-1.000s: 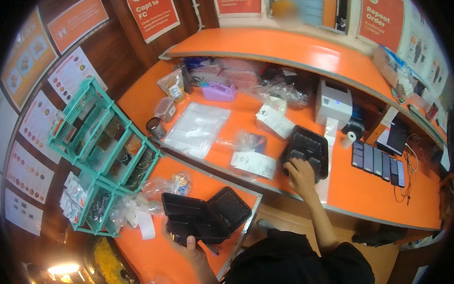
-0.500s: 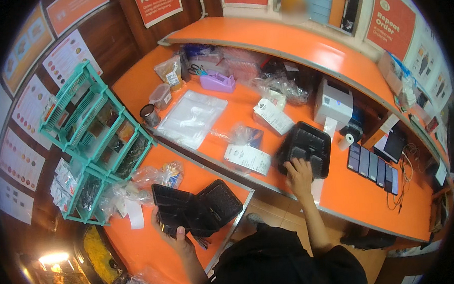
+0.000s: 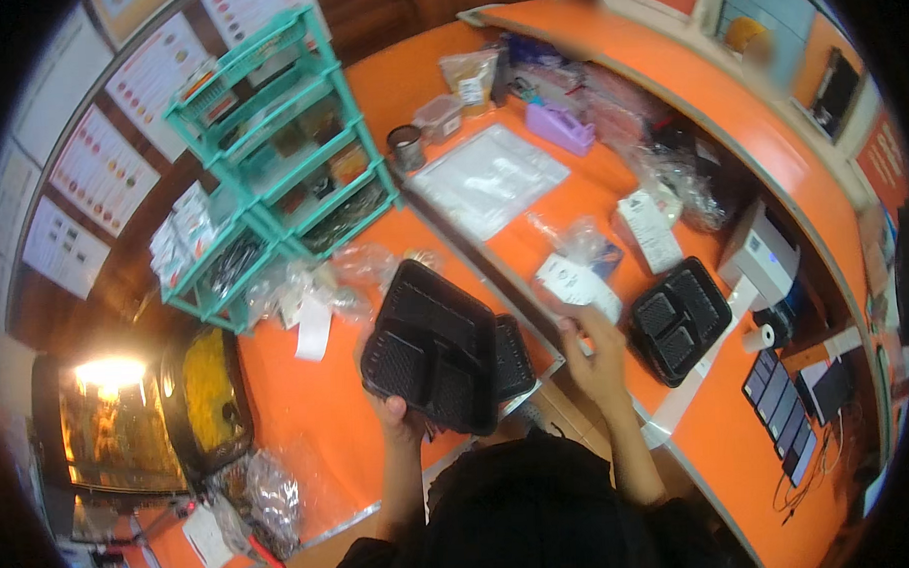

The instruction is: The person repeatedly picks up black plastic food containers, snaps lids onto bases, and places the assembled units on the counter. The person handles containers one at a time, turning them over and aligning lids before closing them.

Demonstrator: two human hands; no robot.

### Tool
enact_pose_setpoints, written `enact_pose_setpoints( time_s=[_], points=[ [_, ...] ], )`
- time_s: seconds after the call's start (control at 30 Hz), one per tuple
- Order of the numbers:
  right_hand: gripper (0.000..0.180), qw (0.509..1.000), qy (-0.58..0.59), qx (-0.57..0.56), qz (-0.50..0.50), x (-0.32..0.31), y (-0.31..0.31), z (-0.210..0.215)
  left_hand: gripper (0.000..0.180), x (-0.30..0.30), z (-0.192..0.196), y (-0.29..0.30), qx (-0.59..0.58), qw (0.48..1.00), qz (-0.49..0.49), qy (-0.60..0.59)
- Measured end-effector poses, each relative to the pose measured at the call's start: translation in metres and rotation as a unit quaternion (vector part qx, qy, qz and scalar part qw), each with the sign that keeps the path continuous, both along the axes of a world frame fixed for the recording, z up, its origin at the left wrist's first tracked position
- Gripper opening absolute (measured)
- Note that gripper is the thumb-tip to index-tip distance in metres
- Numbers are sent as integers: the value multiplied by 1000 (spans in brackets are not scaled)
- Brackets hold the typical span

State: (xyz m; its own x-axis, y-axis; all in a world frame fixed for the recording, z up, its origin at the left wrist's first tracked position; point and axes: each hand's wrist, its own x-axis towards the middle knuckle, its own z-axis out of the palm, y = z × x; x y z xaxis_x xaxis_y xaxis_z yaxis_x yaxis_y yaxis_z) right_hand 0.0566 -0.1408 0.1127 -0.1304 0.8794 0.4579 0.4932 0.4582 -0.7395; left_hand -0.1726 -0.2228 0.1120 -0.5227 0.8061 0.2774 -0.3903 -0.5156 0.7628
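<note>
Black compartmented tray (image 3: 437, 350), one: was held tilted above the orange left desk (image 3: 314, 414), in the left hand (image 3: 391, 411), whose grip was clasped on its lower left edge. Second black piece (image 3: 515, 360), textured: showed at the tray's right side; whether joined to it could not be told. Right hand (image 3: 597, 364): grip released, fingers bent and apart, nothing seen in it; was near a bagged package with a white slip (image 3: 580, 283). Further black tray (image 3: 681, 321), compartmented: lay on the orange right desk (image 3: 716, 465), right of that hand. Flat clear bags (image 3: 491, 180), purple dispenser (image 3: 559, 128), white printer (image 3: 761, 253), paper roll (image 3: 759, 338) and row of phones (image 3: 779, 413): were on the same desk. Teal rack (image 3: 279, 120), tiered: stood at the left desk's far side, crumpled clear plastic (image 3: 359, 265) near its foot.
</note>
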Motion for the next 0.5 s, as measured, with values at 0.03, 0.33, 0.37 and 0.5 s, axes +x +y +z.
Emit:
enact_pose_setpoints(
  time_s=[0.03, 0.33, 0.37, 0.5],
  points=[
    [13, 996, 7, -64, 55, -15, 0, -2, 99, -1, 3, 2, 15, 999, 38, -5],
    [37, 944, -250, -216, 11, -33, 33, -154, 67, -75, -16, -51, -42, 961, 85, -258],
    [31, 955, -233, -184, 2, -36, 34, -159, 63, -79, -25, -52, -42, 959, 60, -275],
    [25, 966, -196, -167, 21, -28, 32, -168, 60, -83, -87, -49, -138, 938, 3, -317]
  ],
)
